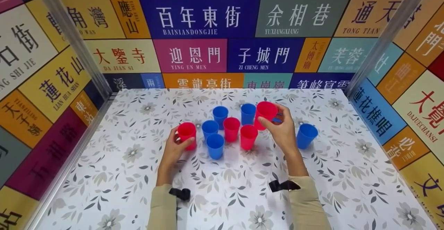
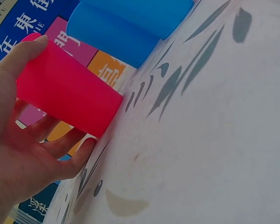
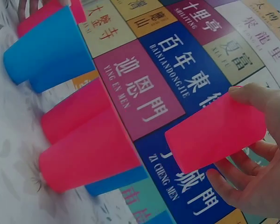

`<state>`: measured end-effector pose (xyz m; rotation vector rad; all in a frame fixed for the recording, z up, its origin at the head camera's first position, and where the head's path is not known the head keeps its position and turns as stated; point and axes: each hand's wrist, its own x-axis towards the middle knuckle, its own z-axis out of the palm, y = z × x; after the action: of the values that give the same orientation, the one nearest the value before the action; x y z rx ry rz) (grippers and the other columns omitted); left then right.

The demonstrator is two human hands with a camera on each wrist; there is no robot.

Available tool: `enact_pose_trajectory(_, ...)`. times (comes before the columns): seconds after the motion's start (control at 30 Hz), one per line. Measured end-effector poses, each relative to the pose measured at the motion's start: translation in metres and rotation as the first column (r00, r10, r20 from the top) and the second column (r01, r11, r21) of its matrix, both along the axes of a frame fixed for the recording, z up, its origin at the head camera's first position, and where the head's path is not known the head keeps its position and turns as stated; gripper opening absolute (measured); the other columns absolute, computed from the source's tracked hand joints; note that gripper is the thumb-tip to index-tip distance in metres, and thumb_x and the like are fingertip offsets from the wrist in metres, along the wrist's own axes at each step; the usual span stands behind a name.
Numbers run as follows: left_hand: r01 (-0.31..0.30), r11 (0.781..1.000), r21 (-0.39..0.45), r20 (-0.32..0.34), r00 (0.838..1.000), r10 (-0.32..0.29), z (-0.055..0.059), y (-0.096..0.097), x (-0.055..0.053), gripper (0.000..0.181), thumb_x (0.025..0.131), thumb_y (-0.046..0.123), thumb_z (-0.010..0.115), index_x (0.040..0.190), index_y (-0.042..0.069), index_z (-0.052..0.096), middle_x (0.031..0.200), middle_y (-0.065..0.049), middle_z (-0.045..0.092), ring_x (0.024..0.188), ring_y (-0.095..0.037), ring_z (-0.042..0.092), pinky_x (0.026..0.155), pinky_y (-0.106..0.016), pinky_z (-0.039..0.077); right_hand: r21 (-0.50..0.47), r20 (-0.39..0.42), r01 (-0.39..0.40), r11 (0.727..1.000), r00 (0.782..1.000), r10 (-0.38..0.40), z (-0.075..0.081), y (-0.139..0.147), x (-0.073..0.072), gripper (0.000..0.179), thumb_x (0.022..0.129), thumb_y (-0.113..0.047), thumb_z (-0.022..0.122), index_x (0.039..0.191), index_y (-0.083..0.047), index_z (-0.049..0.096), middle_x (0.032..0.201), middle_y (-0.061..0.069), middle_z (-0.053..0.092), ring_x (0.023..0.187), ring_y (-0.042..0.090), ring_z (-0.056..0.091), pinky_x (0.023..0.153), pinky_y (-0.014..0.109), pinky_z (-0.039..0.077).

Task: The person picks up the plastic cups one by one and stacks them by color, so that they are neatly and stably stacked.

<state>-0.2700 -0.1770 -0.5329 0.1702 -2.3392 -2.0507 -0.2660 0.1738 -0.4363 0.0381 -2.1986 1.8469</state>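
My left hand (image 1: 175, 148) grips a red cup (image 1: 187, 136) at the left of the group; in the left wrist view that cup (image 2: 67, 88) stands on the tabletop, the thumb at its rim. My right hand (image 1: 282, 129) holds another red cup (image 1: 266, 115) by its side. In the right wrist view this cup (image 3: 219, 130) is tilted and raised off the table. Between the hands stand two more red cups, one in the middle (image 1: 231, 129) and one to its right (image 1: 248, 137). Several blue cups (image 1: 215, 146) stand around them, upright. Something blue shows partly behind my right fingers.
A lone blue cup (image 1: 307, 136) stands right of my right hand. Another blue cup (image 1: 248, 113) is at the back of the group. The table (image 1: 222, 195) has a floral cover, and panels with printed characters (image 1: 199, 16) wall its back and sides.
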Motion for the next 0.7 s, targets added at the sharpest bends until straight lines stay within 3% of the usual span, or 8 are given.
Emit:
enact_pose_trajectory(0.3,0.003,1.0,0.015,-0.044,0.999,-0.002,-0.003,0.0,-0.001,0.072,0.087,0.023,0.079,0.148,0.016,0.041,0.141,-0.018,0.056,0.127,-0.034,0.057,0.107,-0.045,0.05,-0.016,-0.059,-0.074,0.997,0.996,0.073,0.015,-0.02,-0.002,0.066,0.084,-0.019,0.081,0.141,-0.01,0.048,0.129,0.008,0.056,0.113,0.02,0.058,0.087,0.019,0.053)
enact_pose_trajectory(0.7,0.0,1.0,-0.015,-0.041,0.999,0.0,-0.004,0.0,-0.001,0.073,0.088,0.024,0.078,0.149,0.016,0.04,0.142,-0.018,0.055,0.129,-0.035,0.057,0.109,-0.047,0.048,-0.008,-0.078,-0.208,0.978,0.975,0.206,0.013,-0.068,0.005,0.063,0.085,-0.016,0.08,0.14,-0.009,0.05,0.124,0.013,0.062,0.107,0.024,0.061,0.085,0.026,0.056)
